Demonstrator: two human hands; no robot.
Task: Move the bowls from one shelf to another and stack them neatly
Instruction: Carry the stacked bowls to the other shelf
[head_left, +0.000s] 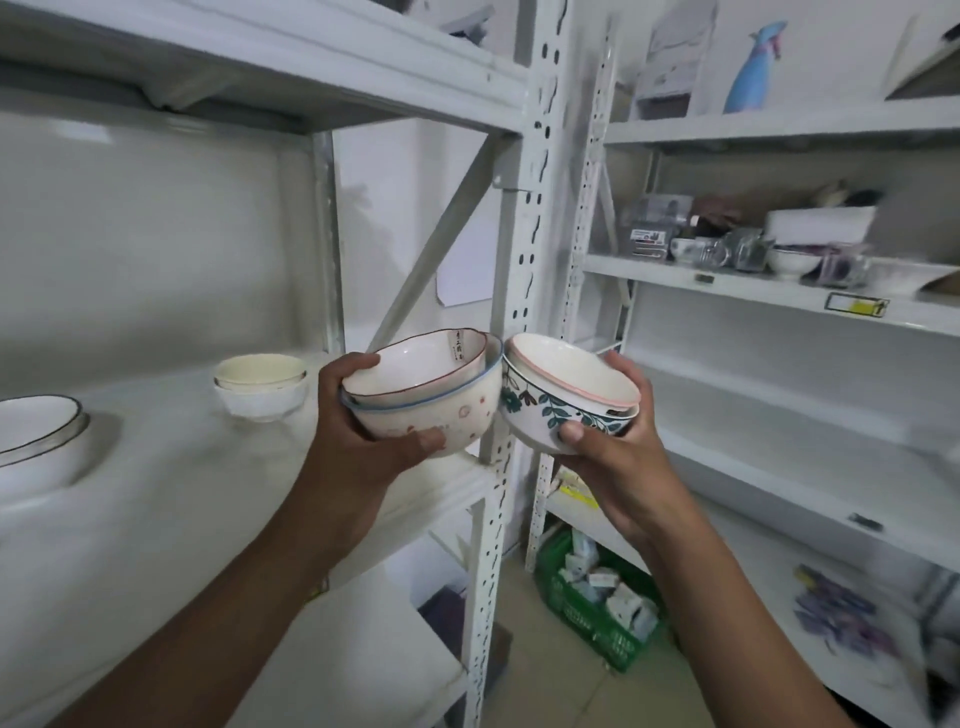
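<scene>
My left hand (358, 421) holds a nested pair of bowls: a brown-rimmed bowl (415, 366) inside a blue-rimmed bowl with red dots (457, 410). My right hand (618, 447) grips another nested pair: a pink-rimmed bowl (566, 369) inside a bowl with green leaves (540, 410). Both pairs are tilted and touch each other in front of the white upright post (535, 208). On the left shelf (171, 467) stand a small cream stack of two bowls (260, 387) and a large dark-rimmed white bowl (36, 441) at the left edge.
The right shelving unit (769, 291) carries jars, boxes and a white footed bowl (792, 262). A blue spray bottle (753, 67) stands on its top shelf. A green basket (597, 608) with small packets sits on the floor between the units.
</scene>
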